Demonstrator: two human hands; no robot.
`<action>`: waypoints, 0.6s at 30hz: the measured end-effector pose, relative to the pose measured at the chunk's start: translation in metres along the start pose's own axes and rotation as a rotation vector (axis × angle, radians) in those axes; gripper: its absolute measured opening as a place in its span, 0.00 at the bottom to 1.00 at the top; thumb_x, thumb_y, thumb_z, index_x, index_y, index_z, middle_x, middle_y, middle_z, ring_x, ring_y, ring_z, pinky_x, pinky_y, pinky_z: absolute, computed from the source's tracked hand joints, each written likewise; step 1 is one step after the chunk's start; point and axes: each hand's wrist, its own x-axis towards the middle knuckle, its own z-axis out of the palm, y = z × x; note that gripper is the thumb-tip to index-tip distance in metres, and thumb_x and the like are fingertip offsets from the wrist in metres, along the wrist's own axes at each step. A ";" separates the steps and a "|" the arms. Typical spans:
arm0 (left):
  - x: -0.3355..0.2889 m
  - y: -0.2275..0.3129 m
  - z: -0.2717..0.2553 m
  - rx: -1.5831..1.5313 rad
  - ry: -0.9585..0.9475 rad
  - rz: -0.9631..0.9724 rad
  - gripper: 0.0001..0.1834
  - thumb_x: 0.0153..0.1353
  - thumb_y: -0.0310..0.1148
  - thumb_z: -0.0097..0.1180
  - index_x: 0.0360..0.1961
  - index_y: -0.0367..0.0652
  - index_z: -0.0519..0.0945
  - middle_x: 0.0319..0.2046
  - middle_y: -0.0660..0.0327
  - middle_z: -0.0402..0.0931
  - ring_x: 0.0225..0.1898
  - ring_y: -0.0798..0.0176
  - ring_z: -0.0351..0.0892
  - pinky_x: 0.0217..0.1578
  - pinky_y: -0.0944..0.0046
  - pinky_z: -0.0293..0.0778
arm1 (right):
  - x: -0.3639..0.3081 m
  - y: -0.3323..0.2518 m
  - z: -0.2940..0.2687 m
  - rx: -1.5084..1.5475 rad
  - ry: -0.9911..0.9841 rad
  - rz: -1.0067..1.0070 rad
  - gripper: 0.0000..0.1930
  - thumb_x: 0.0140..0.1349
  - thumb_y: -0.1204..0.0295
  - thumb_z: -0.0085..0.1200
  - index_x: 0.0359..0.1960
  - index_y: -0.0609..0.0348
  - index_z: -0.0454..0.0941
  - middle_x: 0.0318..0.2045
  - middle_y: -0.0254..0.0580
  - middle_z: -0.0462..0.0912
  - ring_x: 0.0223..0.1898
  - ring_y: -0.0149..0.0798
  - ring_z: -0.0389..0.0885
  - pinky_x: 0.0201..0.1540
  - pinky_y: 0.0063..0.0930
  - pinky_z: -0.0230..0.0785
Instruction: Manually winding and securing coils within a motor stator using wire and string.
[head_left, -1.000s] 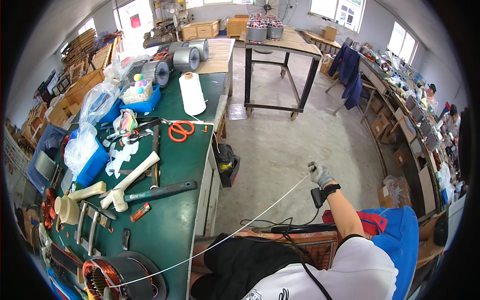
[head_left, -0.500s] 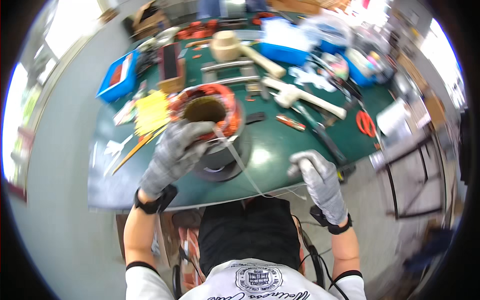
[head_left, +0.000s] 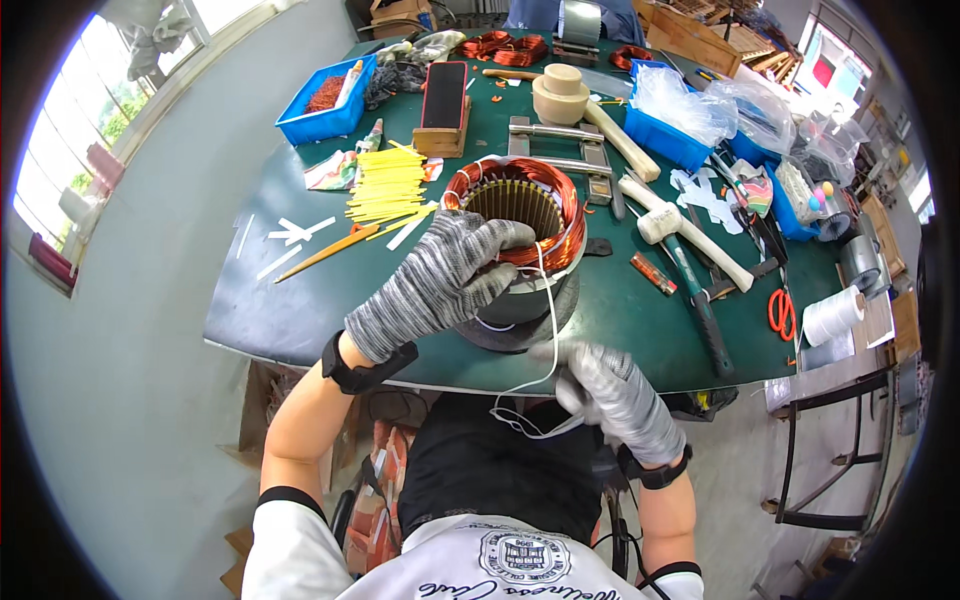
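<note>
A motor stator (head_left: 566, 205) with orange-red copper windings around its top stands on the table's near side. My left hand (head_left: 440, 280), in a grey knitted glove, is closed over the near left rim of its windings, thumb and fingertips at the coil. White lacing cord (head_left: 553, 335) comes out of the winding beside those fingertips, hangs down in front of the stator and loops over the table edge. To the right of the stator, my gloved right hand (head_left: 615, 395) is closed on the cord's loose part; its fingertips are smeared by motion.
Yellow strips (head_left: 388, 185) and a pointed orange-brown stick (head_left: 325, 253) lie left of the stator. On the right are a white mallet (head_left: 690, 230), a green-handled hammer (head_left: 705, 310), red-handled scissors (head_left: 781, 315) and a thread spool (head_left: 833, 315). Blue bins (head_left: 330, 115) stand farther back.
My right hand has moved left, toward the stator, and the cord hangs more steeply with its loop lower. The left hand stays on the winding. The whole view has shifted.
</note>
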 end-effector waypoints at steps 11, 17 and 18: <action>0.003 -0.005 0.016 0.185 0.179 0.295 0.19 0.52 0.21 0.55 0.47 0.45 0.77 0.38 0.58 0.77 0.40 0.54 0.74 0.45 0.55 0.68 | 0.105 -0.070 -0.040 -0.594 0.593 -0.894 0.09 0.64 0.74 0.46 0.41 0.62 0.76 0.33 0.43 0.79 0.34 0.38 0.78 0.39 0.28 0.70; -0.001 -0.014 0.025 0.269 0.137 0.293 0.20 0.50 0.29 0.55 0.47 0.52 0.76 0.41 0.59 0.77 0.39 0.53 0.75 0.47 0.49 0.66 | 0.152 -0.073 0.002 -1.778 0.661 -0.895 0.16 0.62 0.72 0.48 0.52 0.58 0.71 0.29 0.40 0.76 0.26 0.38 0.78 0.29 0.30 0.72; 0.000 -0.015 0.026 0.233 0.142 0.299 0.20 0.49 0.29 0.55 0.47 0.52 0.76 0.41 0.59 0.77 0.38 0.53 0.75 0.46 0.50 0.66 | 0.150 -0.066 -0.005 -1.481 0.674 -1.004 0.14 0.62 0.72 0.49 0.49 0.57 0.72 0.29 0.41 0.77 0.28 0.39 0.79 0.31 0.31 0.73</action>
